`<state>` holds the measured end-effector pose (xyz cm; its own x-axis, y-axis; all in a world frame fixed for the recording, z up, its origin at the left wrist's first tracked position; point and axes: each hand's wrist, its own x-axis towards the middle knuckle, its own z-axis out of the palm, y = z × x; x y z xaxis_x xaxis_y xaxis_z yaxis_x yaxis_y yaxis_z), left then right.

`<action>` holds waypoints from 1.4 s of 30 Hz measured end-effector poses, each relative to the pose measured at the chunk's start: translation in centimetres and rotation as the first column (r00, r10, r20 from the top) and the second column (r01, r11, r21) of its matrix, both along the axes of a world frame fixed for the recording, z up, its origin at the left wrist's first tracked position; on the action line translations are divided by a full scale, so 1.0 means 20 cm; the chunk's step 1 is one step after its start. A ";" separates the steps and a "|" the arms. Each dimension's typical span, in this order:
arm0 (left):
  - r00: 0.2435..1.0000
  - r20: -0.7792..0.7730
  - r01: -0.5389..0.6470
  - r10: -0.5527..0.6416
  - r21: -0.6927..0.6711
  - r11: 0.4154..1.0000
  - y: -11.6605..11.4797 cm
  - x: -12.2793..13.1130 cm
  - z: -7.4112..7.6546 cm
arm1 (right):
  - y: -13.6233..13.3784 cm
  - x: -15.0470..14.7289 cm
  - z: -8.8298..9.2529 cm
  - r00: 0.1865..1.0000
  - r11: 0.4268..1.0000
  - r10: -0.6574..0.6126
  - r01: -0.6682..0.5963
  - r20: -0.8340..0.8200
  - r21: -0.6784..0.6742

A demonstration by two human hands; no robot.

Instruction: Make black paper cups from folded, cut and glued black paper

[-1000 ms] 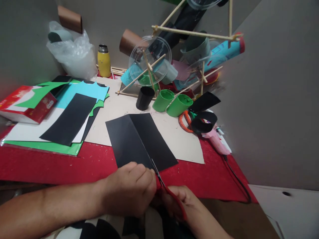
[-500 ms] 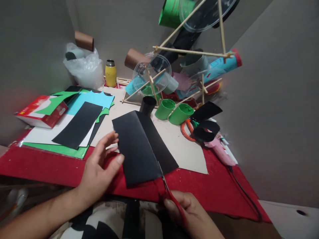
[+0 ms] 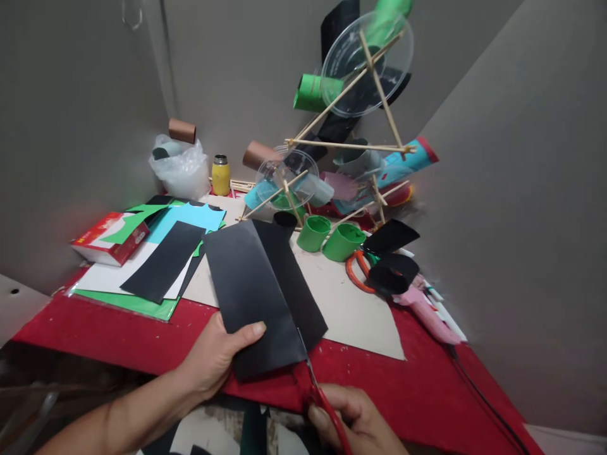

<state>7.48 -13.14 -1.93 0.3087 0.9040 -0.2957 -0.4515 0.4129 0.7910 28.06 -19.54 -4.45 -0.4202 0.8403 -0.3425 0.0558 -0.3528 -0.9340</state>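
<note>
A black sheet of paper [image 3: 251, 291], folded or partly split lengthwise, spreads over the front of the table. My left hand [image 3: 215, 354] grips its lower left part, thumb on top and fingers hidden beneath. In my right hand [image 3: 353, 414] are red-handled scissors [image 3: 327, 404]. Their blades meet the sheet's lower right edge, along the line between its two halves. A loose black paper strip [image 3: 165, 259] lies to the left, over white, blue and green sheets.
A stick frame with clear plastic lids [image 3: 367, 63] and paper tubes rises at the back. Green tubes [image 3: 344, 241], orange-handled scissors [image 3: 358, 272] and a pink glue gun [image 3: 427, 313] are on the right. A yellow bottle [image 3: 220, 175], plastic bag [image 3: 183, 167] and red box [image 3: 111, 237] stand left.
My left hand, apart from the black sheet before, has closed on its lower left part. The scissors stay at the sheet's edge. The view has tilted up.
</note>
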 end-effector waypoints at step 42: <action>0.985 -0.155 0.072 -0.071 0.003 0.997 0.03 0.00 -0.01 | 0.08 0.03 0.08 0.998 0.998 0.057 -0.057 -0.019 -0.027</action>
